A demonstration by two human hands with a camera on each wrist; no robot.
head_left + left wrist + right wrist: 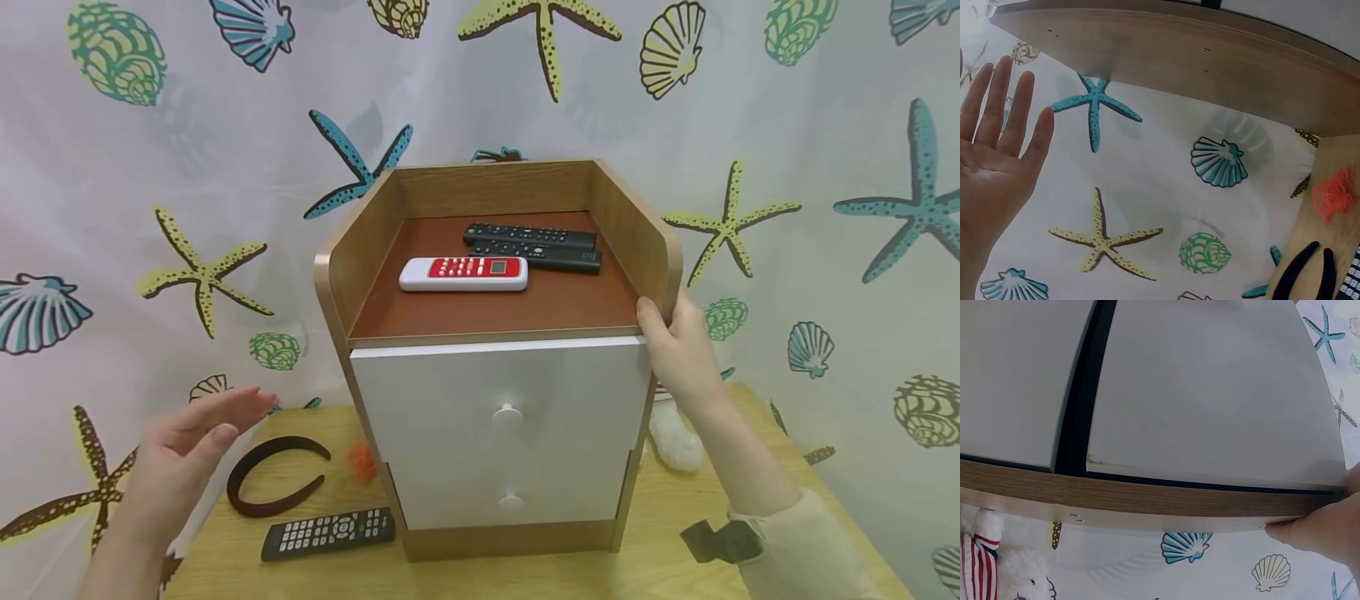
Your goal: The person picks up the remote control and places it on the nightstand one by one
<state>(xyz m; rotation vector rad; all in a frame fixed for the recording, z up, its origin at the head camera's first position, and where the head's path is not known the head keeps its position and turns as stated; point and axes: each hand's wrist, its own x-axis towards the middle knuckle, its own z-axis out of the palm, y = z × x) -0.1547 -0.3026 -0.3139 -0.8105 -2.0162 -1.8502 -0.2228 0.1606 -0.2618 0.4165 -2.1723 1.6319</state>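
Note:
A small wooden cabinet [510,546] with two white drawers [442,392] stands upright on the table. My right hand [686,350] grips its right side panel just below the raised rim, thumb at the front edge and the other fingers around the outer side. In the right wrist view, fingers [1319,531] show under the wooden edge beside the drawer front. My left hand [183,450] is raised to the left of the cabinet, apart from it, holding nothing. Its palm and straight fingers [1019,115] appear in the left wrist view.
On the cabinet's brown top lie a white-and-red remote [465,275] and two black remotes [532,236]. A dark headband [240,483], a black remote [330,533] and an orange tangle [362,461] are at left. A fluffy white toy [675,437] lies at right. A patterned curtain [450,75] hangs behind.

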